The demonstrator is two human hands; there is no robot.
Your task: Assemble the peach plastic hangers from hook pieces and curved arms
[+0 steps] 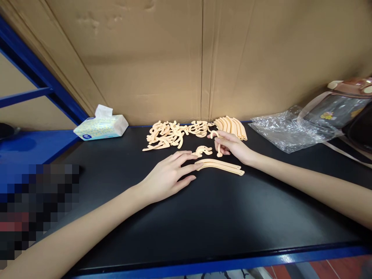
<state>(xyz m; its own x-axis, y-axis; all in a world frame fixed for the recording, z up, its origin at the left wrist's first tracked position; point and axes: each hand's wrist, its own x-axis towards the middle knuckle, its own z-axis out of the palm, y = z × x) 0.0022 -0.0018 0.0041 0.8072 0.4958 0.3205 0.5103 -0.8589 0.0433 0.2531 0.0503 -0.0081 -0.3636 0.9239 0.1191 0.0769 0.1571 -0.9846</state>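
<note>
Fingers apart, my left hand point(168, 174) rests low over the black tabletop, its fingertips at the left ends of two long curved beige strips point(222, 166). Just beyond those fingertips lies a small group of short curved beige pieces point(204, 150). My right hand point(231, 145) is closed on a hook-shaped beige piece point(219, 149), held upright between thumb and fingers. Behind both hands, a loose pile of curved beige pieces point(167, 133) spreads along the back. A row of long curved strips point(232, 127) is stacked beside it, just past my right hand.
A tissue pack point(101, 127) stands at the back left. Clear plastic wrapping point(290, 130) lies at the right, with a strapped drink bottle point(340, 104) behind it. Cardboard point(145, 62) walls the back, and a blue frame point(43, 85) rises on the left.
</note>
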